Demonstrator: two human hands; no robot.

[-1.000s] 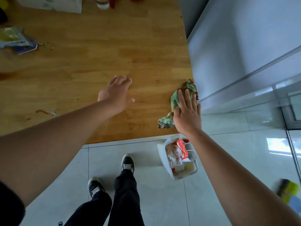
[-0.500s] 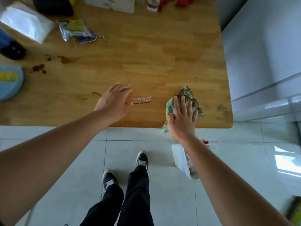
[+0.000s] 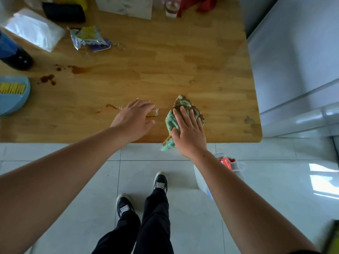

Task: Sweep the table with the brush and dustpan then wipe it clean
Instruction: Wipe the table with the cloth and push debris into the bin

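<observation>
My right hand [image 3: 189,129] presses flat, fingers straight, on a stained green cloth [image 3: 185,105] at the near edge of the wooden table [image 3: 165,61]; a corner of the cloth hangs over the edge. My left hand [image 3: 135,118] rests open on the table just left of the cloth, partly over a brown smear with clear bits [image 3: 156,111]. Dark red and brown stains [image 3: 48,78] mark the table at the left. The blue dustpan with a yellow brush [image 3: 12,92] lies at the left edge.
A bin with rubbish [image 3: 227,165] stands on the tiled floor under my right arm. A white packet [image 3: 34,32], a foil wrapper with keys [image 3: 88,37], a dark bottle [image 3: 14,55], a black object, a glass and red cloth line the table's far side. A grey cabinet [image 3: 293,52] stands right.
My right hand has slid the cloth leftward along the near edge, away from the table's right corner. The view has shifted left, bringing the dustpan and stains into sight.
</observation>
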